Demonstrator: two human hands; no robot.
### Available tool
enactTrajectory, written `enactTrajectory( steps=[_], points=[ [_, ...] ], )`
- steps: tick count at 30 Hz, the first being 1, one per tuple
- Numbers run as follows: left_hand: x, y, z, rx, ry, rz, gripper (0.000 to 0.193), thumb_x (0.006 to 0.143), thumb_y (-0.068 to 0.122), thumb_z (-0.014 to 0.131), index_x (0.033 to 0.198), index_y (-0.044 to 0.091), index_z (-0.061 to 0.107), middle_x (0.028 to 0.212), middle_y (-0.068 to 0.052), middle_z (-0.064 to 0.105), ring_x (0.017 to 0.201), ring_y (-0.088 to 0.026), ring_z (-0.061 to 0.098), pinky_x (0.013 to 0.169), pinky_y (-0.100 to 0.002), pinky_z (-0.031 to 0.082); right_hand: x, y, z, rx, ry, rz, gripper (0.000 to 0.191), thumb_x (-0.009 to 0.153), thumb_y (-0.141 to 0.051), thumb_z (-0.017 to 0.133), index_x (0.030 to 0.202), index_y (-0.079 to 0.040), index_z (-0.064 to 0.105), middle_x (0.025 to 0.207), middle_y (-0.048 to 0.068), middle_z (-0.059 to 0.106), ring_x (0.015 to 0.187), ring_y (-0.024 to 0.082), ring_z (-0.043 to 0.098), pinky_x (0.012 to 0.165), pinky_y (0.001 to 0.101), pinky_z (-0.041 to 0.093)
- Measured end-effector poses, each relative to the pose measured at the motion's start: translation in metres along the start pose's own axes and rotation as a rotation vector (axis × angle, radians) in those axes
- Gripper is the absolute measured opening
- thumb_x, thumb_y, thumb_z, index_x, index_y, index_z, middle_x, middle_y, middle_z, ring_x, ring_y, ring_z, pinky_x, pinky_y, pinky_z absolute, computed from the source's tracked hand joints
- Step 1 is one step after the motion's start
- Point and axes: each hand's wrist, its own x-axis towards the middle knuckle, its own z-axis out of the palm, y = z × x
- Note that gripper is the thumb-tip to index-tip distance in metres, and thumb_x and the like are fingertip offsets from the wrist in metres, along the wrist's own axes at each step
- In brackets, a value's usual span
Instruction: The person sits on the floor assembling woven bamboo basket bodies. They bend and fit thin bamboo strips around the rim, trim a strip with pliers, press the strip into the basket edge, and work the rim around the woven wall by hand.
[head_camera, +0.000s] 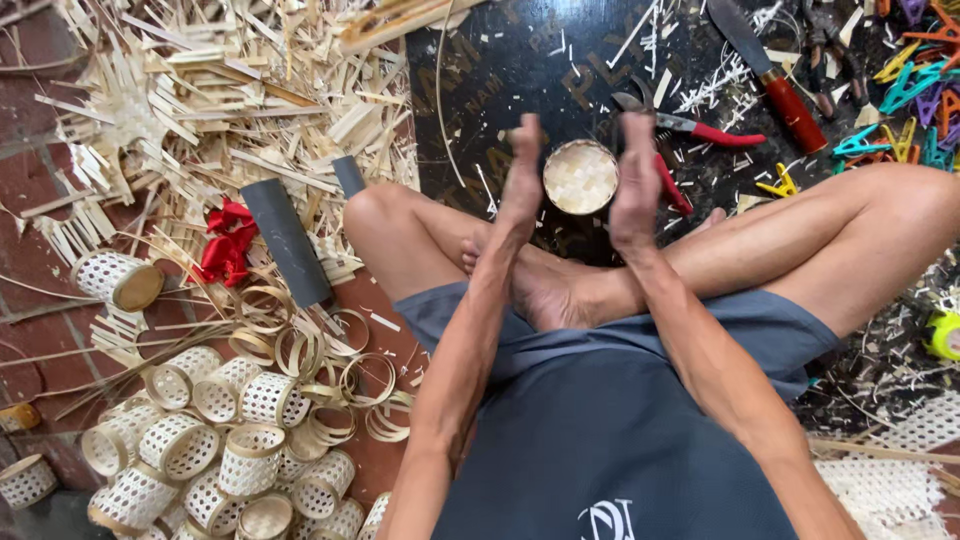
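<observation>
Two bare forearms reach forward from a seated person in a dark blue shirt (600, 440) and grey-blue shorts (640, 340), legs crossed with one bare foot (545, 290) tucked in front. Between the hands sits a small round woven bamboo basket (580, 177), seen from above, its pale plaited base ringed by a thin rim. The left hand (522, 180) presses flat against the basket's left side and the right hand (636, 185) against its right side, palms facing each other, fingers extended; the grip is a two-palmed squeeze on the basket rather than a curled clench.

Lying on the brick floor at the person's left is a heap of small openwork woven bamboo cylinders (215, 440) and loose bamboo strip rings (340, 370). Just beyond them lie a grey plastic tube (285, 240) and a crumpled red ribbon (225, 245). Farther out, pale bamboo offcuts (220, 90) cover the floor. Under the basket is a dark printed board (500, 70); on it, past the right hand, lie red-handled pruning shears (690, 128), a red-handled knife (770, 70) and coloured plastic clips (915, 90).
</observation>
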Motion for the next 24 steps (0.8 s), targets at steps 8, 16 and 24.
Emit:
enactTrajectory(
  steps=[8,16,24],
  points=[
    [-0.007,-0.001,0.011,0.27,0.03,-0.015,0.108,0.096,0.079,0.017,0.163,-0.005,0.017,0.173,-0.018,0.01,0.16,-0.026,0.001,0.128,-0.035,0.001,0.015,-0.01,-0.001,0.171,0.089,-0.029,0.077,0.113,-0.05,0.039,0.16,0.01,0.022,0.154,0.026,0.053,0.142,0.027,0.051,0.122,0.0351,0.037],
    [-0.003,-0.009,0.012,0.161,0.081,-0.047,0.1,0.1,0.073,0.022,0.16,-0.007,0.024,0.171,-0.02,0.021,0.16,-0.027,0.012,0.128,-0.036,0.007,0.028,-0.009,-0.011,0.33,0.139,-0.047,0.077,0.114,-0.052,0.041,0.157,0.011,0.033,0.14,0.022,0.066,0.133,0.026,0.064,0.123,0.0371,0.046],
    [0.002,-0.004,0.024,-0.012,0.275,0.055,0.086,0.107,0.064,0.027,0.15,-0.009,0.045,0.156,-0.022,0.05,0.15,-0.029,0.042,0.126,-0.035,0.024,0.028,-0.012,-0.008,0.243,0.077,-0.1,0.073,0.115,-0.05,0.038,0.157,0.009,0.031,0.136,0.021,0.067,0.131,0.025,0.064,0.121,0.0373,0.046]
  ],
)
